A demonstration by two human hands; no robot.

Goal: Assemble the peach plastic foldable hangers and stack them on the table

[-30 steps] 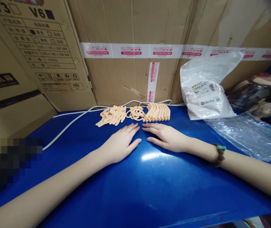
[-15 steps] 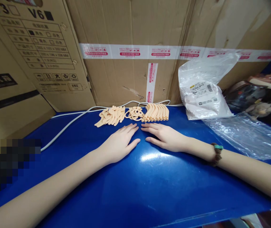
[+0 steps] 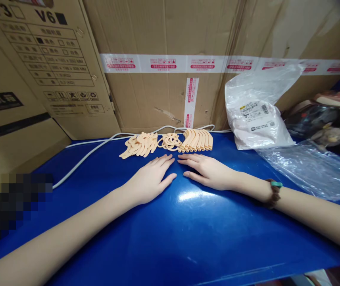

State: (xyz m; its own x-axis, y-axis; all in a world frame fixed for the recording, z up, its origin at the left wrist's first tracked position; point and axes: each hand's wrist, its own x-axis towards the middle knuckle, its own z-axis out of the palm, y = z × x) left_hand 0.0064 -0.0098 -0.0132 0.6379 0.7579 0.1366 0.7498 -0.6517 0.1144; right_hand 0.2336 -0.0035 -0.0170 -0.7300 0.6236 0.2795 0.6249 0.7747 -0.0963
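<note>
My left hand (image 3: 150,178) lies flat on the blue tabletop (image 3: 170,242), fingers stretched out and holding nothing. Opposite it, my right hand (image 3: 207,171) rests palm down with its thumb apart, also holding nothing. Just beyond the fingertips are three groups of pale beige parts. On the left is a loose heap of flat curved pieces (image 3: 140,144). Several ring-shaped pieces (image 3: 170,141) lie in the middle. To the right, curved tube-like pieces (image 3: 197,140) stand side by side in a row. Neither hand touches any of these parts.
Cardboard boxes (image 3: 158,95) line the back and left. A white cable (image 3: 89,161) runs behind the parts and down the left. At right are a filled plastic bag (image 3: 256,115), a flat clear plastic sheet (image 3: 315,171) and a small plush-like item (image 3: 329,135).
Both hands stay in place on the table, and the parts have not moved. Only the camera view has shifted very slightly.
</note>
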